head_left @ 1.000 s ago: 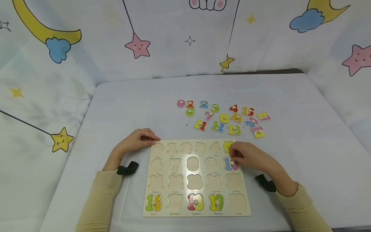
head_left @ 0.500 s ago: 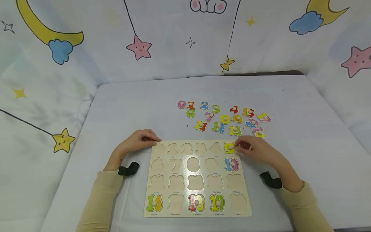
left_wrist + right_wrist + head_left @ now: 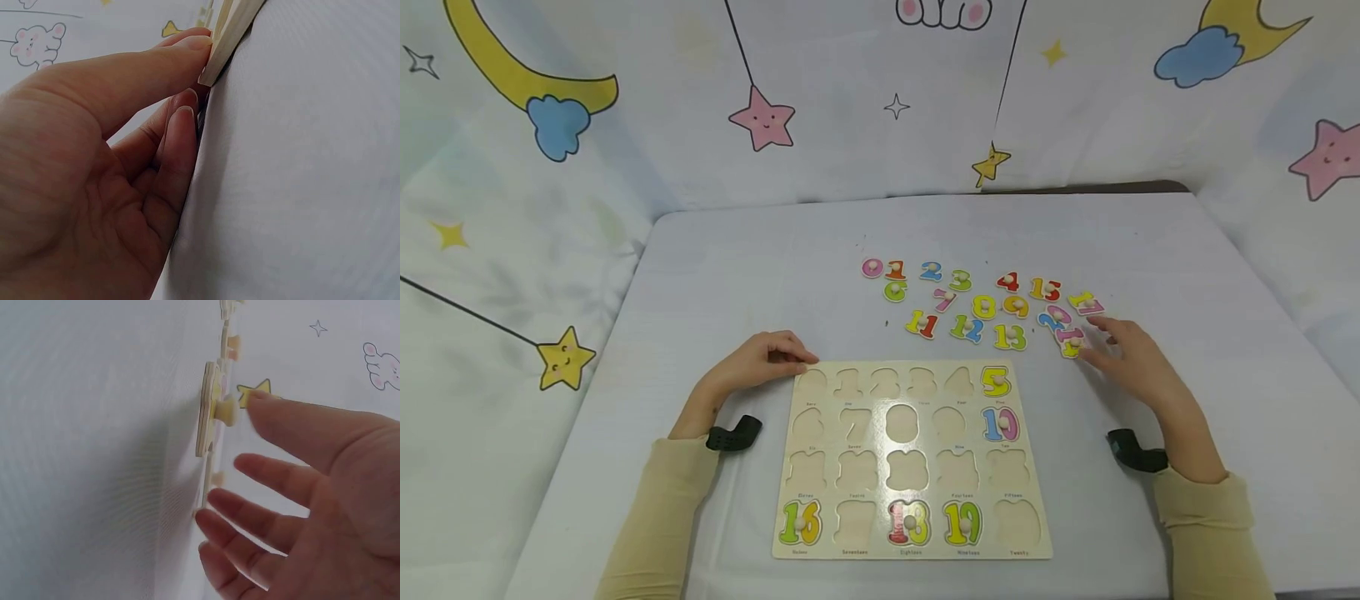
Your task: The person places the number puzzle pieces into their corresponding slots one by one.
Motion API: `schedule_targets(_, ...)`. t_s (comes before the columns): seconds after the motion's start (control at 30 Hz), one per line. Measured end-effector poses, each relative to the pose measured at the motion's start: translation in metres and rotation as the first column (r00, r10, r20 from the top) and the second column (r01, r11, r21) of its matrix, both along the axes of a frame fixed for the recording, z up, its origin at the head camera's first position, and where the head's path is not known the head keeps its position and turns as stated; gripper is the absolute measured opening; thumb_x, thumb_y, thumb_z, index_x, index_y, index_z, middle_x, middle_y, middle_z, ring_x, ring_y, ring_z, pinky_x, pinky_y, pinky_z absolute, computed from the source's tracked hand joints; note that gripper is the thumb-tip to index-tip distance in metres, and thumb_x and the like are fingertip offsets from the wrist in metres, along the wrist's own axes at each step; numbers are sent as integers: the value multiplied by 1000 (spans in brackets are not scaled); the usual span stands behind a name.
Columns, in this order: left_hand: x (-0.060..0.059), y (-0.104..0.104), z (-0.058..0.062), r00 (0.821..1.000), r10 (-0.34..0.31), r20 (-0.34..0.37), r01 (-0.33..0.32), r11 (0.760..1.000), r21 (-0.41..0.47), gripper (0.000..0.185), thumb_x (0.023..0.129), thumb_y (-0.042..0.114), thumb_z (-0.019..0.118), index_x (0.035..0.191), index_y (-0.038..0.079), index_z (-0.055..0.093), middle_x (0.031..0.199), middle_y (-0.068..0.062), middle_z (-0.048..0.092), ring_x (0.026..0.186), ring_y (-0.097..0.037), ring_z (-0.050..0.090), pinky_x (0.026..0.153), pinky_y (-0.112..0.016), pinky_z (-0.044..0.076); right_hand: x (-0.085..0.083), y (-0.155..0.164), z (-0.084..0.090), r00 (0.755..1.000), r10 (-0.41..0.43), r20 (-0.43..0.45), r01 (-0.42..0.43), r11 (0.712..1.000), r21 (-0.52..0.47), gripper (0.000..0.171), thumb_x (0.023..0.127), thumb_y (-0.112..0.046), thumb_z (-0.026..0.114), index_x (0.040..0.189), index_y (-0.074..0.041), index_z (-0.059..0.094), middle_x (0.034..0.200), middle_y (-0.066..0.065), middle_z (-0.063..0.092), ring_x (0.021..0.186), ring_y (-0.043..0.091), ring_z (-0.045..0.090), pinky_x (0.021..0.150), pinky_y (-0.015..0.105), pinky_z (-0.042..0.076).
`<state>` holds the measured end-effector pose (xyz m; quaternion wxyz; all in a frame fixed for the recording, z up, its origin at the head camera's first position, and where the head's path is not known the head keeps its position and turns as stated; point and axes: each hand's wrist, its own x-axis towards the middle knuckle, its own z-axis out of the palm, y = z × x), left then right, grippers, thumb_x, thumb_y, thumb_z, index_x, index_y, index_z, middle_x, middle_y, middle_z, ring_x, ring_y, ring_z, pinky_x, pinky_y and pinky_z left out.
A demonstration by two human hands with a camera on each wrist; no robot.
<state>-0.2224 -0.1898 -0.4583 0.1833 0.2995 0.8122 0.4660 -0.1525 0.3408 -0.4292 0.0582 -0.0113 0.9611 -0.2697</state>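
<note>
A wooden number puzzle board [image 3: 957, 471] lies on the table. Pieces 5 [image 3: 995, 381], 10 [image 3: 1000, 424], 16 [image 3: 799, 522], 18 [image 3: 908, 522] and 19 [image 3: 962, 522] sit in their slots. My left hand [image 3: 767, 358] holds the board's top-left corner [image 3: 228, 31], thumb on top and fingers curled at the edge. My right hand [image 3: 1131, 354] hovers with fingers spread beside the loose pink and yellow 14 piece [image 3: 1070, 340]. In the right wrist view its thumb [image 3: 300, 419] is close to that piece's knob [image 3: 226, 409], not gripping it.
Several loose number pieces [image 3: 970, 304] lie in rows behind the board. The grey table [image 3: 737, 267] is backed by a curtain printed with stars and moons [image 3: 760, 117]. A black strap sits on each wrist [image 3: 733, 435].
My right hand has left the 5 and 10 pieces on the board and moved right and back to the loose pieces by the 14. The left hand has stayed put.
</note>
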Motion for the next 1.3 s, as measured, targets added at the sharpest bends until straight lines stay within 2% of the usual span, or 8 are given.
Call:
schedule_targets(0.13,0,-1,1,1000,-2,9,2,1000,8,18,85,8,69,103,8,73,97,0,65,90,-18,55,76,-27,42,1,-10,6,999,22,40,-26,995,97,59,89,-19,64,136,8,38,123,38,33,109,53,32,85,64,34)
schedule_targets(0.4,0,-1,1,1000,4,10,-4,1000,17,18,85,8,69,103,7,73,98,-3,64,88,-18,55,73,-25,42,3,-18,2,1000,5,29,-11,978,208,59,88,-23,66,135,4,42,124,35,33,109,53,29,83,64,35)
schedule_targets(0.53,1,0,1,1000,1,-20,-1,1000,16,18,85,0,67,102,-1,71,98,-10,64,88,-22,55,73,-26,42,3,-20,2,1000,-1,3,0,977,215,58,88,-23,67,132,5,42,122,35,34,107,52,31,83,64,35)
schedule_targets(0.63,1,0,1,1000,-8,-25,8,1000,22,18,85,1,67,103,0,72,97,-8,64,87,-18,55,73,-25,42,3,-23,2,1000,-8,-15,11,976,219,55,87,-21,68,128,7,45,120,35,36,105,52,33,82,63,36)
schedule_targets(0.73,6,4,13,1000,-5,2,5,1000,9,18,86,1,67,104,0,71,98,-9,64,89,-20,55,74,-25,42,2,-26,1,1000,-19,-24,24,976,218,55,85,-21,69,126,9,46,118,35,37,105,51,34,82,63,36)
schedule_targets(0.83,7,4,16,1000,0,16,0,1000,3,19,86,1,67,104,-2,71,99,-11,64,89,-24,55,74,-27,42,2,-28,2,999,-29,-39,36,977,209,56,83,-18,71,124,10,45,116,35,39,103,50,37,81,62,37)
schedule_targets(0.97,2,0,2,1000,-2,-14,2,1000,8,19,86,4,68,104,2,72,98,-7,64,88,-20,55,74,-26,43,2,-30,3,998,-40,-56,49,982,184,55,81,-15,73,119,11,44,108,32,45,96,46,43,75,58,41)
schedule_targets(1.3,-1,-2,0,1000,-10,6,10,1000,13,18,86,11,69,104,10,73,97,0,64,88,-19,55,75,-28,43,4,-33,10,998,-50,-45,56,989,140,52,83,-13,72,122,5,42,93,25,58,75,32,52,60,43,45)
